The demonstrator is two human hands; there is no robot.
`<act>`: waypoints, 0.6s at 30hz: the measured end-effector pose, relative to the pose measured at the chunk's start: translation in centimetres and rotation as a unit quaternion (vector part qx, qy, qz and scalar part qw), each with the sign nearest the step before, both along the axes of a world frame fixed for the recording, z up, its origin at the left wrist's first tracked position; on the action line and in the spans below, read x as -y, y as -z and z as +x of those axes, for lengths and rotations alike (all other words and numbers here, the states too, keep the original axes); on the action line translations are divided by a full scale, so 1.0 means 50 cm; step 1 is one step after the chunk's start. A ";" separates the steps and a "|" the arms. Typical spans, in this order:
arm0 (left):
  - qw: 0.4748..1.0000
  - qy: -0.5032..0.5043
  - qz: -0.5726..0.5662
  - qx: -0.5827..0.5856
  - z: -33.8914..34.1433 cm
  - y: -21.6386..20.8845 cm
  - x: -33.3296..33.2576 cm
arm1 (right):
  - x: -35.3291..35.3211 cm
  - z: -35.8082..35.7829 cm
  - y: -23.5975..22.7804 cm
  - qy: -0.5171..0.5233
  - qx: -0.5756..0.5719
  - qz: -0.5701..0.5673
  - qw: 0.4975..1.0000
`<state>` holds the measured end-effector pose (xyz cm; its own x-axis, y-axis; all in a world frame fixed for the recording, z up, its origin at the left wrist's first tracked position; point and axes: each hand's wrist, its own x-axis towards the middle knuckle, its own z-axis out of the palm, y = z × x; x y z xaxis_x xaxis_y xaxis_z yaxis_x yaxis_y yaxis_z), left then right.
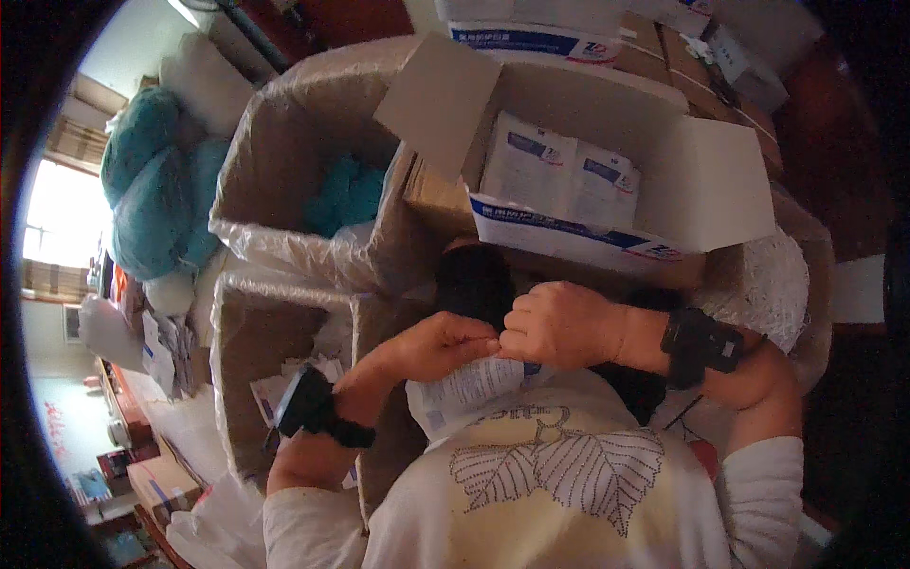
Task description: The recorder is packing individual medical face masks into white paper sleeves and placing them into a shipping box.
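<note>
My left hand (438, 347) and my right hand (561, 325) meet in front of my body, fingers pinched close together. Between them they grip the upper edge of a white printed packet (463, 394), which hangs down against my shirt. Its lower part lies over my lap, and the fingers hide its top edge. Just beyond my hands stands an open white carton (569, 232) with a blue band, its flaps spread. Inside it, white packets (531, 156) with blue print stand side by side.
On the left are a plastic-lined carton (313, 248) holding teal pieces (349, 194) and a nearer lined carton (284, 299) with loose packets. Large teal bags (152, 190) are piled at far left. A bag of white strands (773, 294) sits at right. More cartons (531, 43) stand behind.
</note>
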<state>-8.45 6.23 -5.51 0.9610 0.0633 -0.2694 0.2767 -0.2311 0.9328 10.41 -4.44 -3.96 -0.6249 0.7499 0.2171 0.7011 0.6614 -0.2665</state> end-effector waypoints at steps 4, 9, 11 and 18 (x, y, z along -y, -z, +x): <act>0.946 -0.096 -0.309 -0.035 -0.027 0.096 0.065 | 0.020 -0.010 0.044 -0.028 -0.027 0.039 0.998; 0.928 -0.137 -0.344 -0.032 -0.026 0.106 0.065 | 0.018 -0.006 0.059 0.028 -0.113 -0.017 0.993; 0.965 -0.122 -0.229 -0.046 -0.024 0.081 0.026 | 0.018 0.001 0.044 0.092 -0.103 -0.079 0.987; 0.948 -0.053 0.312 0.028 -0.002 -0.006 -0.018 | -0.008 -0.001 0.012 0.191 -0.083 -0.132 0.969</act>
<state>-8.56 7.14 -5.23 0.9518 0.2911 -0.0965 0.2837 -0.7167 0.6371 10.37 -4.06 -4.53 -0.2628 0.9630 0.0603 0.8142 0.2549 -0.5217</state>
